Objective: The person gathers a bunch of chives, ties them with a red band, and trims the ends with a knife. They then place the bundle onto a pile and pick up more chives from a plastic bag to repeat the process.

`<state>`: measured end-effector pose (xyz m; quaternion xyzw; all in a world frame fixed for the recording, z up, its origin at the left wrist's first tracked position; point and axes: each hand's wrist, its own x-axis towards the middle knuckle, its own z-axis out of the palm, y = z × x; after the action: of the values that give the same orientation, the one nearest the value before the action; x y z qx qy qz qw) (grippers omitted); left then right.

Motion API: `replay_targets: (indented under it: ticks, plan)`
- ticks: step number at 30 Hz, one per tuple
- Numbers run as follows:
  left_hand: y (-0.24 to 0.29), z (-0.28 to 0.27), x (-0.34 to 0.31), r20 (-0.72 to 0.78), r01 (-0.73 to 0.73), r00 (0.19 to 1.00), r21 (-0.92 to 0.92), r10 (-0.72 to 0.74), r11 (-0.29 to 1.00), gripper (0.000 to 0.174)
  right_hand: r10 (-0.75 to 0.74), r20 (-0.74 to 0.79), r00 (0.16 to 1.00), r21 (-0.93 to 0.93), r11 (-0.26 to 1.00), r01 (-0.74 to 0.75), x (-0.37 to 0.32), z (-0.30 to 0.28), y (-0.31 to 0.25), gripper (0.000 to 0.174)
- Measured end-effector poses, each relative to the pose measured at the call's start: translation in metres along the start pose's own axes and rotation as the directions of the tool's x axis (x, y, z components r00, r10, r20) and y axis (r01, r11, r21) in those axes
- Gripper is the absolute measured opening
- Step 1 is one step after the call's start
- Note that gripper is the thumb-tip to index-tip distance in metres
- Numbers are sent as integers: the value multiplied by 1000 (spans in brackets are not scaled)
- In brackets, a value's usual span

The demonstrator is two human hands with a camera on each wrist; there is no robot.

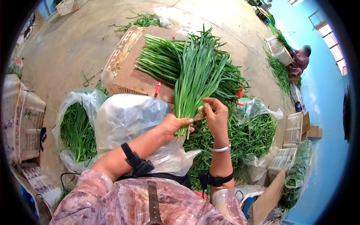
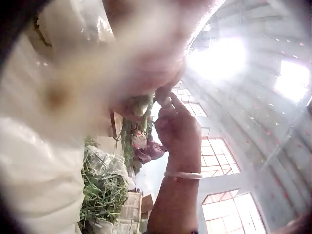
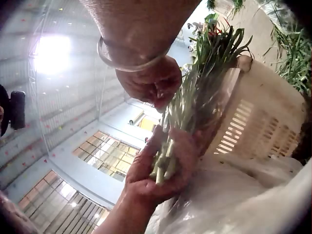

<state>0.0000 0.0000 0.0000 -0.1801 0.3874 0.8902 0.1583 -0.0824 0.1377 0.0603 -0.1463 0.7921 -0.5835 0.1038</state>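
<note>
My left hand (image 1: pixel 173 124) grips a bunch of long flat green leaves, which look like garlic chives (image 1: pixel 195 78), around their pale cut stems. The leaves fan out away from me over the board (image 1: pixel 129 77). In the right wrist view the stem ends (image 3: pixel 165 163) poke out of the curled left hand. Close beside the stems, my right hand (image 1: pixel 217 114) has thumb and fingers bent together at a small tan strip (image 1: pixel 198 115); I cannot tell what the strip is. More bunched chives (image 1: pixel 159 56) lie on the board under the held bunch.
The board lies on a plastic crate (image 1: pixel 122 48). Red ties (image 1: pixel 158 88) show beside the bunches. Clear plastic covers my lap (image 1: pixel 127 116). Bags of loose greens stand at left (image 1: pixel 77 131) and right (image 1: pixel 251 135). Another person (image 1: pixel 299 62) sits by the blue wall.
</note>
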Motion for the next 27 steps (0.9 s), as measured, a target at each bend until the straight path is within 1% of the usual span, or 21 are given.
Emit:
replay_targets:
  ticks: [1,2,3,6,7,9,10,11,12,13,14,15,16,19,20,21,23,24,25,26,27]
  plan:
    - [1,0,-2,26,57,998,-70,-55,996,31,19,-22,1000,67,998,-18,2,1,-5,17]
    - [1,0,-3,57,113,993,-139,-106,984,32,-13,-15,1000,51,999,13,5,-1,-4,16]
    - [1,-12,-3,36,121,992,-124,-117,985,32,1,-9,1000,75,997,-1,6,7,0,17]
    - [-1,-22,6,254,251,952,-336,-170,908,32,-3,-12,1000,111,994,5,12,4,-2,17]
    - [-2,-26,7,250,253,953,-338,-173,907,32,5,-5,1000,97,995,-5,13,5,-4,18]
    - [-4,-28,9,371,340,912,-445,-175,829,37,15,0,1000,81,997,-15,17,6,-8,19]
    - [-5,-29,9,408,350,900,-467,-153,812,43,13,22,1000,-9,1000,-13,19,8,-10,21]
    - [-5,-29,9,409,351,900,-468,-153,811,43,12,46,999,-99,995,-8,21,10,-11,23]
    - [-6,-30,10,414,344,898,-449,-150,825,43,-18,36,999,-204,979,25,24,16,-10,30]
    - [-8,-31,11,419,337,896,-431,-145,837,44,-18,38,999,-205,979,26,25,20,-11,30]
    - [-14,-35,16,436,365,886,-447,-158,816,43,-57,34,998,-460,885,67,24,25,-14,33]
    - [-13,-34,15,437,365,886,-446,-157,818,43,-97,40,994,-681,725,98,23,30,-21,37]
    - [-12,-33,13,421,341,896,-439,-145,831,43,-33,14,999,-675,737,34,22,33,-28,41]
    - [-8,-32,9,401,321,906,-440,-137,839,40,-65,15,998,-663,746,58,21,36,-19,36]
    - [-7,-31,7,398,329,906,-445,-145,833,38,-92,20,996,-608,789,85,21,36,-12,30]
    - [-5,-29,4,398,332,905,-446,-148,831,38,-88,19,996,-608,790,82,21,35,-6,30]
    - [-2,-21,1,198,229,964,-268,-179,936,33,-179,77,981,-524,830,192,22,31,1,22]
    - [-3,-20,2,199,234,963,-269,-184,934,33,-110,63,992,-416,900,127,24,27,0,20]
    - [-4,-19,3,157,208,972,-208,-177,956,32,-39,58,998,-300,952,55,25,22,-2,19]
    - [-5,-19,4,114,183,979,-145,-168,972,31,16,15,1000,-202,979,-13,26,15,-7,21]
    - [-5,-22,6,113,187,979,-145,-172,972,31,-18,-26,1000,-132,991,14,30,7,-1,20]
